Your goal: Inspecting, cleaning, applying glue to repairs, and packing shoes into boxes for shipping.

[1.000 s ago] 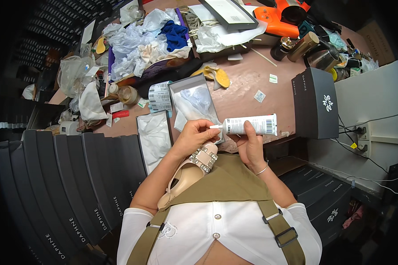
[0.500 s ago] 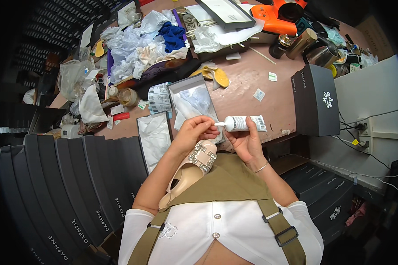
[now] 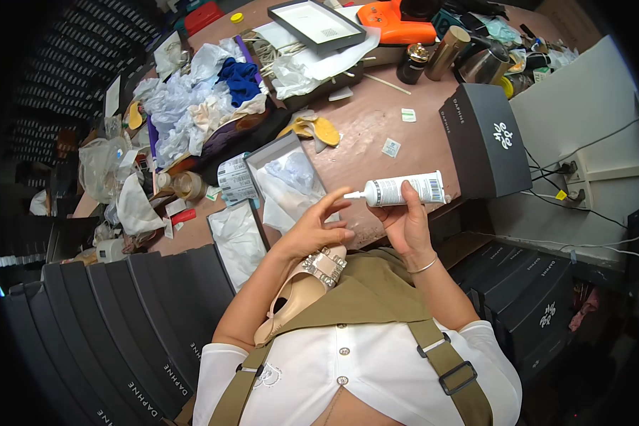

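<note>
A white squeeze tube [image 3: 397, 189] with a narrow pointed nozzle lies level in my right hand [image 3: 408, 224], its nozzle pointing left. My right fingers and thumb wrap round the tube's body. My left hand [image 3: 316, 228] has its fingers apart; the index fingertip is at the nozzle tip, and whether it touches I cannot tell. Below that hand, a beige shoe [image 3: 298, 298] with a jewelled buckle rests on my olive apron [image 3: 366, 302], against my left forearm. The forearm hides part of the shoe.
An open grey box [image 3: 285, 170] with tissue paper stands beyond my left hand. A dark shoe box [image 3: 483, 142] stands at the table's right. Several dark boxes [image 3: 142, 305] line the left. Crumpled paper [image 3: 184, 106] and a blue cloth [image 3: 238, 80] lie in the back-left tray.
My left finger and thumb, pinched at the nozzle before, have come apart. The tube has shifted slightly right in my right hand's grip. The head view has shifted too.
</note>
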A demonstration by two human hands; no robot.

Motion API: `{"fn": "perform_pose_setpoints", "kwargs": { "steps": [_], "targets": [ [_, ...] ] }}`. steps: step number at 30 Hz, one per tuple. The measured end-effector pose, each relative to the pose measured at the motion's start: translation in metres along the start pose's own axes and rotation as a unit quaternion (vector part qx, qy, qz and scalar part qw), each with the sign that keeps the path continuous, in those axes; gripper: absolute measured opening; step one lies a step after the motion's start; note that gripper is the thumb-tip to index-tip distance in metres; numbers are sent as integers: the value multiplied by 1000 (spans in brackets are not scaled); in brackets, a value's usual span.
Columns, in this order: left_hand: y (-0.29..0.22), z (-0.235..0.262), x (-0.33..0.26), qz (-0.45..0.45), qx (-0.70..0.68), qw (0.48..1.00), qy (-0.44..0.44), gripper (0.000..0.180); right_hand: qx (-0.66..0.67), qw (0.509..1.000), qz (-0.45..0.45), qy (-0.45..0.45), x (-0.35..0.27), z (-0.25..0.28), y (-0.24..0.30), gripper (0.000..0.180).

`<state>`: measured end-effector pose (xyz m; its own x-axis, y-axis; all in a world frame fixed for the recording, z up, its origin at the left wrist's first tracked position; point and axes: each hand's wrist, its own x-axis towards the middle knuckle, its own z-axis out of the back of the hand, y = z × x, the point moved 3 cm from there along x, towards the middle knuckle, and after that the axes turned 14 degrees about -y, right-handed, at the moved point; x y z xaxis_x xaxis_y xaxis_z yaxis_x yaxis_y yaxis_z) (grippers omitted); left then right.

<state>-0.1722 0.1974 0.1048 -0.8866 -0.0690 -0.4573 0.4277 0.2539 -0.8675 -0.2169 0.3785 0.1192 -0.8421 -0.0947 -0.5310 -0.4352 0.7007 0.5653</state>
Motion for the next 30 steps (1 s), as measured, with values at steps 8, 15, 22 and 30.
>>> {"fn": "perform_pose_setpoints", "kwargs": {
  "steps": [8,15,22,30],
  "targets": [
    [-8,-51,17,-15,25,991,131,47,-66,986,151,-38,-17,34,49,29],
    [-4,-40,14,-42,39,990,126,36,-80,992,94,-5,-13,29,22,26],
    [-3,10,-7,-5,-23,999,-26,39,-67,994,80,25,-9,19,29,31],
    [-11,34,-29,30,15,998,-56,40,-338,920,128,150,-56,1,-6,40]
  ]
}}
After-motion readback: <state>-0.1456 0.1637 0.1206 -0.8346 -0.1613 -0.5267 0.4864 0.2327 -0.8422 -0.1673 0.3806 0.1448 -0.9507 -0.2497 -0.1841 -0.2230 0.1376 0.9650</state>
